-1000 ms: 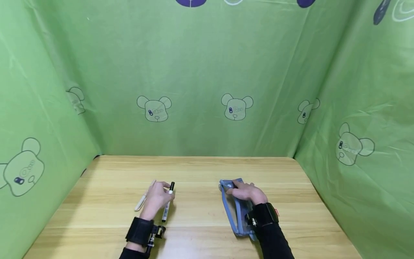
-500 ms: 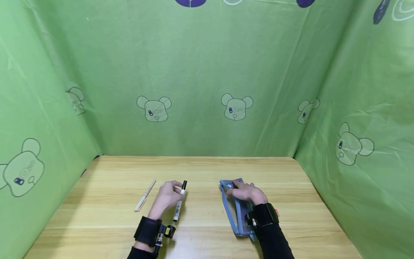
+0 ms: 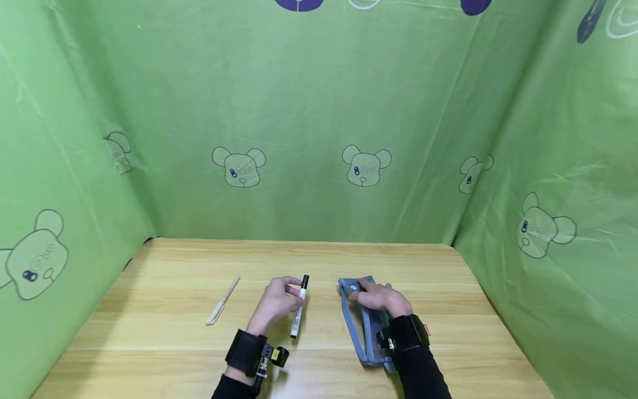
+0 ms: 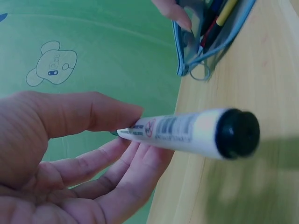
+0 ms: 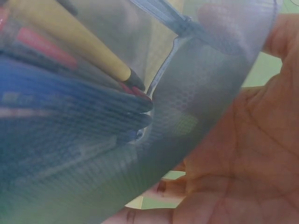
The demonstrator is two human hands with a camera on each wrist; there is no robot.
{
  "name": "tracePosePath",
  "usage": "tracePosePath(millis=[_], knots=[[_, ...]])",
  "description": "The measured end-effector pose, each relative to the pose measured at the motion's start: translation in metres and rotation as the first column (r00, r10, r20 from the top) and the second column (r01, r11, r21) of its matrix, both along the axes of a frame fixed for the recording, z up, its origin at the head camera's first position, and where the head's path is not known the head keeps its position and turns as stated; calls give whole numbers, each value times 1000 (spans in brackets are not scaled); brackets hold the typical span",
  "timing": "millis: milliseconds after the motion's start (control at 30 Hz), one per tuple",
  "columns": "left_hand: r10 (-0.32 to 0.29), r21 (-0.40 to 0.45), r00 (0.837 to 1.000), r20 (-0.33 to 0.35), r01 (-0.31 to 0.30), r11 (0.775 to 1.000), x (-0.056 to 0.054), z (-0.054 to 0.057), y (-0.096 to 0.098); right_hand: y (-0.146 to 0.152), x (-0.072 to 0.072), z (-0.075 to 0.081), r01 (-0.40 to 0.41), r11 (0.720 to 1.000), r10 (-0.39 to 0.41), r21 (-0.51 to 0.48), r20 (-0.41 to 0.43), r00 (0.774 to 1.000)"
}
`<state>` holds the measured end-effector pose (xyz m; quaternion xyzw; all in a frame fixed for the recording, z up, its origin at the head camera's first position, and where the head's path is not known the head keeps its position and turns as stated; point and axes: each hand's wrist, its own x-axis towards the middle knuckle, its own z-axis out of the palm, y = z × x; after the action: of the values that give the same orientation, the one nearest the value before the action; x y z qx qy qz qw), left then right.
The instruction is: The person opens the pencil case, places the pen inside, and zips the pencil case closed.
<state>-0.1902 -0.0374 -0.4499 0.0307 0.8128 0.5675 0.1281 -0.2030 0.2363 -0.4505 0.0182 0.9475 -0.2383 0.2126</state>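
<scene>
Between thumb and fingertips my left hand [image 3: 276, 299] pinches a whiteboard marker [image 3: 298, 317] with a white barrel and black ends. It is tilted above the table, left of the pencil case. In the left wrist view a black end of the marker [image 4: 187, 131] points toward the right. My right hand [image 3: 384, 299] grips the far part of a blue see-through mesh pencil case [image 3: 368, 332], whose zipped mouth gapes. Several pens lie inside, among them a yellow-barrelled pen [image 5: 84, 37] seen in the right wrist view through the mesh.
A white capped pen [image 3: 222, 302] lies on the wooden table [image 3: 164, 332], left of the left hand. Green curtains [image 3: 304, 210] with bear prints enclose the table at the back and both sides. A zip pull ring [image 4: 201, 72] hangs at the case's corner.
My left hand has carried the marker rightward, away from the white pen and closer to the pencil case. The right hand and the case have stayed in place.
</scene>
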Motion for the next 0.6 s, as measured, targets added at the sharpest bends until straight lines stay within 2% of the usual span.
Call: tracePosePath(millis=[300,600], knots=[[-17,52,998,58,14,999,0,-2,19,0,-2,-1,3,1000,-3,5,-3,1000],[-8,137,994,112,-7,991,4,-14,43,1,0,0,13,1000,-13,-5,2,1000]])
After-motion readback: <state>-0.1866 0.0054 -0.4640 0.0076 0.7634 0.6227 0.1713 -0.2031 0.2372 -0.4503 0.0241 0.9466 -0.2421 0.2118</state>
